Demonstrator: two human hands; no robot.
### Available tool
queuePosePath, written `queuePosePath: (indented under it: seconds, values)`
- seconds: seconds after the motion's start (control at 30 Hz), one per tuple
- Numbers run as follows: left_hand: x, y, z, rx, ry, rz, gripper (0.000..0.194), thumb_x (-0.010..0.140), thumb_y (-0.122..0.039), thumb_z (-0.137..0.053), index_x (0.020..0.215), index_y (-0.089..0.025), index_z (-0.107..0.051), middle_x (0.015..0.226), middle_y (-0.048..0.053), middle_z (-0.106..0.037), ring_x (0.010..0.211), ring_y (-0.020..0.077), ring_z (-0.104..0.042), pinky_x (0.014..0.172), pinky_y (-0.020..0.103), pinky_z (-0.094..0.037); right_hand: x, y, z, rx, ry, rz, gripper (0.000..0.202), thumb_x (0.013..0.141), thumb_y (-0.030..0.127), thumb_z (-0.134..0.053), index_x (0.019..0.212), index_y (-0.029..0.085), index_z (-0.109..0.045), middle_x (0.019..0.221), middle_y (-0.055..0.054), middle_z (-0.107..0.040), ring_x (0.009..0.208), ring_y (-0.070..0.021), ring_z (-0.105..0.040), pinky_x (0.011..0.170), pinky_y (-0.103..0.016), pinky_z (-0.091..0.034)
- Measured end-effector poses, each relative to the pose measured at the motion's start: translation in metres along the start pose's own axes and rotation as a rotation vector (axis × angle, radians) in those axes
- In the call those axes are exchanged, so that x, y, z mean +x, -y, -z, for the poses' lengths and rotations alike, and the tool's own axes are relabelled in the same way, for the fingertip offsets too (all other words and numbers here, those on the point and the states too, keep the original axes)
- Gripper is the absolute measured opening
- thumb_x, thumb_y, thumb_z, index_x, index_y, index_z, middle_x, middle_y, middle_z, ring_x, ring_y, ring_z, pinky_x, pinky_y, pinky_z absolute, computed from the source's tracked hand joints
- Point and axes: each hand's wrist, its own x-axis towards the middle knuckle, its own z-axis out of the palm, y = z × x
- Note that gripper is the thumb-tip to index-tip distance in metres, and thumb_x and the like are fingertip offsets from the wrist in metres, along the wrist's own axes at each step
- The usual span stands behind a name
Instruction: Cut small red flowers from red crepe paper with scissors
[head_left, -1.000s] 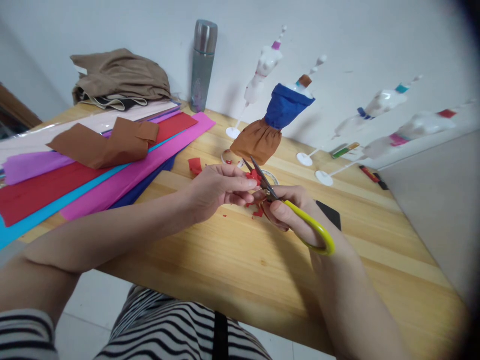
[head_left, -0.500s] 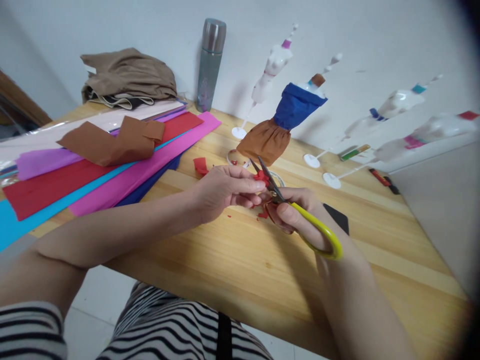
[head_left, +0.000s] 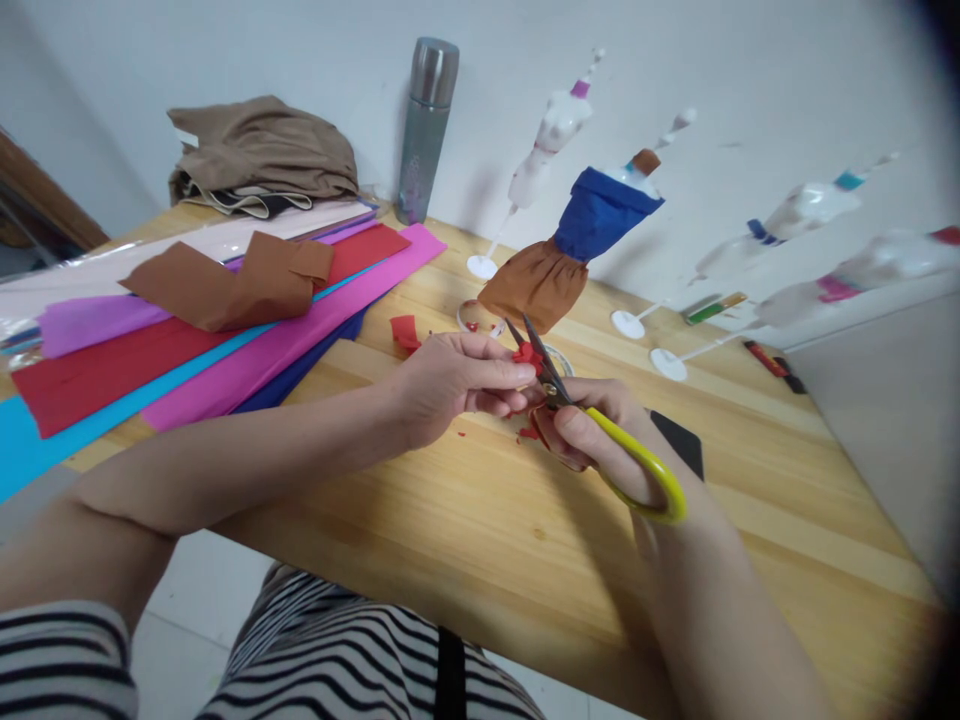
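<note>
Standing lidded near the pale wall (head_left: pixel 300 50), the flask (head_left: pixel 425 140) hides whatever it holds, while a white ring (head_left: pixel 460 316) on the wooden table (head_left: pixel 465 540) encircles red scraps (head_left: pixel 472 325). Since the earlier frame, the view has swung slightly while the pose holds: the left hand (head_left: pixel 469 380) pinches a small red piece (head_left: pixel 527 357) above the table, and the right hand (head_left: pixel 598 446) grips scissors (head_left: pixel 553 385) whose parted blades overlap it. Coloured sheets (head_left: pixel 300 325) and brown cloth (head_left: pixel 266 150) cover the table's left, four dress forms (head_left: pixel 553 125) line its back, and white tiles (head_left: pixel 187 590) show below.
</note>
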Motion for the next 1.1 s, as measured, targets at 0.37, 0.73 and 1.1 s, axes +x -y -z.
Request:
queuePosePath:
  seconds: [0.37,0.73,1.1]
  values:
    - [-0.0006,-0.0005,-0.0004,0.026,-0.005,0.005,0.024,0.083,-0.001,-0.065,0.060,-0.009,-0.065,0.054,0.000,-0.063,0.051,0.0046,-0.055,0.057,0.017,-0.045,-0.0044,-0.0085,0.0042,0.020,0.009,-0.114,0.055,0.085,0.071,-0.065,0.082,0.017,-0.067,0.054,0.005,-0.045,0.043,-0.0075,-0.033,0.039,-0.023,-0.027]
    - [-0.0009,-0.0009,-0.0010,-0.001,0.009,-0.005,0.026,0.082,0.001,-0.066,0.058,-0.009,-0.067,0.054,0.001,-0.063,0.050,0.0050,-0.056,0.055,0.017,-0.043,-0.0013,-0.0020,-0.0015,0.016,-0.013,-0.111,0.060,0.082,0.075,-0.064,0.075,0.015,-0.065,0.049,0.005,-0.045,0.041,-0.0068,-0.031,0.037,-0.023,-0.024]
    - [0.0002,0.0000,0.0008,0.000,0.014,-0.026,0.024,0.082,0.001,-0.066,0.060,-0.009,-0.067,0.054,0.000,-0.063,0.050,0.0047,-0.057,0.054,0.016,-0.045,-0.0050,-0.0072,0.0027,0.054,0.002,-0.088,0.050,0.088,0.067,-0.065,0.077,0.018,-0.066,0.053,0.005,-0.047,0.042,-0.0068,-0.034,0.039,-0.023,-0.026]
